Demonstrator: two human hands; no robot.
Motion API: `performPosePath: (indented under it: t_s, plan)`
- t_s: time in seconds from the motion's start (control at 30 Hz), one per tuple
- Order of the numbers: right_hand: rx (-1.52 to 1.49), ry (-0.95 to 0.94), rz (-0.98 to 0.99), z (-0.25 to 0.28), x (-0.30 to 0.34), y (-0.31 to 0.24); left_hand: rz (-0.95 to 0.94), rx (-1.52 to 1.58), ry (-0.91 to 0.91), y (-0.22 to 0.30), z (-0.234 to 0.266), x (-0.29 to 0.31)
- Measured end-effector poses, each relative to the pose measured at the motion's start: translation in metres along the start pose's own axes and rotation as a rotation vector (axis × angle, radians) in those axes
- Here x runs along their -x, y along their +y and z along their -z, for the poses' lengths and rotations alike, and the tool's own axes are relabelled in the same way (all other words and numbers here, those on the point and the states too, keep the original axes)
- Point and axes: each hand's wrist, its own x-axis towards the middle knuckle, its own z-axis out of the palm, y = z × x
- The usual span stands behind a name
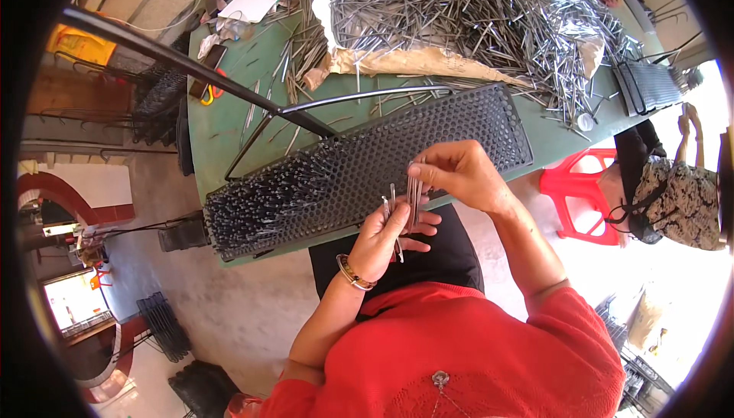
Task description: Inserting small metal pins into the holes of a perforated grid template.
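Observation:
Below the front edge of a long black perforated rack point(428, 139), my two hands are close together. My right hand point(470, 181) pinches several thin metal rods point(414, 196) upright between thumb and fingers. Their lower ends reach down to my left hand point(373, 248), which grips a few more slim rods point(393, 198) under its thumb, its other fingers partly extended behind. The left part of the rack is packed with upright rods point(264, 208). Bare holes show across its middle and right. A curved black handle point(359, 100) arches along the rack's far side.
A large heap of loose metal rods point(474, 13) lies on torn brown paper point(428, 61) upon the green table point(210, 131). Orange-handled scissors point(217, 87) and a notebook point(254, 3) are at left. Another rack point(648, 87), a red stool point(556, 196) and another person point(677, 188) are at right.

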Motion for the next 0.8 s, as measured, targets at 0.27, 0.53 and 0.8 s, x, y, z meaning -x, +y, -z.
performPosePath:
  t_s: [0.27, 0.53, 0.8]
  plan:
    - [0.108, -0.061, -0.088, -0.01, 0.004, 0.004, -0.015, 0.011, 0.043, -0.007, 0.002, 0.007]
    - [0.056, 0.364, 0.316, -0.014, -0.032, -0.013, 0.045, 0.205, 0.028, -0.019, 0.008, 0.011]
    - [0.462, 0.398, 0.58, -0.024, -0.066, -0.005, 0.111, 0.256, -0.001, -0.019, 0.012, 0.012]
